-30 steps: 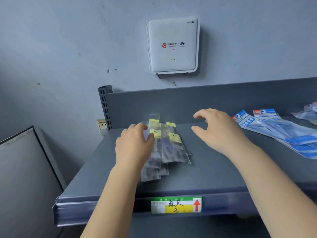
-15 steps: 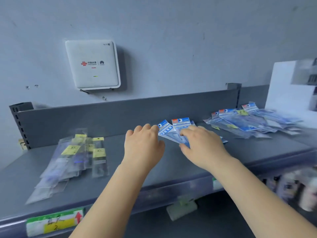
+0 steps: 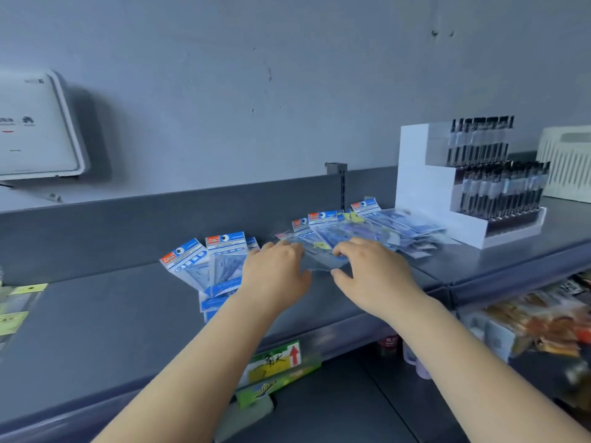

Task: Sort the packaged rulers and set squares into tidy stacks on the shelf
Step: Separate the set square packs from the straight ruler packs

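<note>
A grey shelf (image 3: 96, 314) is seen from above and in front, with a raised back wall. Both hands are placed at the middle of the shelf, near its back wall. A clear packet (image 3: 319, 262) is held between them: the left hand (image 3: 275, 276) meets its left end with curled fingers, and the right hand (image 3: 371, 276) grips its right end, thumb below and fingers over the top. The packet's contents cannot be told through the blur.

A fanned stack of blue-headed set square packets (image 3: 211, 266) lies just left of the left hand, partly covered by the left wrist. A loose pile of blue packets (image 3: 377, 228) is spread behind the right hand, toward the back wall, reaching the white stepped pen display (image 3: 428, 187) at the right end of the shelf. Yellow-labelled clear packets (image 3: 16, 302) are cut off by the left frame edge.

A price label with a red arrow (image 3: 278, 362) is fixed on the shelf's front edge. A white router box (image 3: 35, 129) is mounted on the wall above the left end.
</note>
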Demonstrator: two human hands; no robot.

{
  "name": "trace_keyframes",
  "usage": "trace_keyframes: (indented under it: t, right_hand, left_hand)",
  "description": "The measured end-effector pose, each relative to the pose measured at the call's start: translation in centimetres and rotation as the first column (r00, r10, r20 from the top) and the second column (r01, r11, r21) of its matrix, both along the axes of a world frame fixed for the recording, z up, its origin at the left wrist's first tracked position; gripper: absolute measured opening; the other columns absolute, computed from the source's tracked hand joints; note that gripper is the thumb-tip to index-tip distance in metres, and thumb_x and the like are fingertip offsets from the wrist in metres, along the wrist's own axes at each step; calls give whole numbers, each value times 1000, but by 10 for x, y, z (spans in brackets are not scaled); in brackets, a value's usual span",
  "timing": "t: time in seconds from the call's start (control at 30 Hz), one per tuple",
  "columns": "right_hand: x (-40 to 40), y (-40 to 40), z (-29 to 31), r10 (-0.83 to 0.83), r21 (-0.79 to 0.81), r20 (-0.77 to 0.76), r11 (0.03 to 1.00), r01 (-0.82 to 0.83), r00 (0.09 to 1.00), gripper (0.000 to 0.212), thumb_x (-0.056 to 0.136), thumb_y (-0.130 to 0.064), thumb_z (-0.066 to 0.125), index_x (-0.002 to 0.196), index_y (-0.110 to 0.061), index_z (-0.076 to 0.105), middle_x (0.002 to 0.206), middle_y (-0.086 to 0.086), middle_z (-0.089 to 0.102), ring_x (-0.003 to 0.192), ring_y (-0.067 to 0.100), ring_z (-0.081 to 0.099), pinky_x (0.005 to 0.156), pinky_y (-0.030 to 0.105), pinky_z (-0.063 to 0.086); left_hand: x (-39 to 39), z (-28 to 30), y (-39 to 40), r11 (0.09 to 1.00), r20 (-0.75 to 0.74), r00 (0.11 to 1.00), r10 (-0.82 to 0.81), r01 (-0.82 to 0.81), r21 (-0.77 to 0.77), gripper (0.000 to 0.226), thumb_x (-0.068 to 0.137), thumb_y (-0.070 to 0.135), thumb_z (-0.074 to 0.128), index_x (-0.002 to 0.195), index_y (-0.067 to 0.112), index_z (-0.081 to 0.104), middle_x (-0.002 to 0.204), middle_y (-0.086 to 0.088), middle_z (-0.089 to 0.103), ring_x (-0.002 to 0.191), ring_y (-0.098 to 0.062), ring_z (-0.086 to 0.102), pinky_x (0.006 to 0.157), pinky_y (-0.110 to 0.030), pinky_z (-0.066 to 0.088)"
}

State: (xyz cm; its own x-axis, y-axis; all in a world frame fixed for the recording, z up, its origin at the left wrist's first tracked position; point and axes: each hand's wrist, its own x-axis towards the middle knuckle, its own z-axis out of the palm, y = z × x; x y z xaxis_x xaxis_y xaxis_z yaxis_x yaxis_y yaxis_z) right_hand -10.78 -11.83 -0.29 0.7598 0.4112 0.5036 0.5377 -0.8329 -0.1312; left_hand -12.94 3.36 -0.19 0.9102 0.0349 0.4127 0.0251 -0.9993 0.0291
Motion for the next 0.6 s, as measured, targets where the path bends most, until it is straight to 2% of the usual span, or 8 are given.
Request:
trace_keyframes:
  t: [0.2,0.33,0.5,0.6]
  right_hand:
    - [49,-27,-2,-62,43,-42,997,63,997,30,92,-33,47,119,-24,54,122,-7,54,114,18,50,84,31,46]
    - [87,-37,1,-93,61,-77,993,97,993,31,91,-34,49,120,-26,54,124,-8,54,115,16,49,84,29,43]
    - [138,-43,3,-122,68,-120,989,130,985,27,89,-32,53,114,-24,57,121,-6,57,111,17,51,83,29,43]
    - [162,-41,3,-114,47,-179,991,124,977,28,88,-34,55,113,-23,58,119,-5,58,111,17,51,87,32,46]
  left_hand:
    - [64,13,-26,997,-31,998,-62,63,54,31,90,30,48,118,18,56,121,2,58,114,-22,51,90,-30,35]
    - [112,15,-31,993,-126,990,-59,71,95,30,91,28,47,116,16,58,117,-1,59,107,-23,54,83,-29,35]
    - [162,10,-25,999,-214,976,-36,41,21,28,90,32,46,112,16,56,113,-2,62,86,-20,49,73,-27,39]
    - [177,2,-20,1000,-237,971,-9,12,12,37,92,40,45,118,16,55,119,-2,59,100,-22,55,77,-29,41]
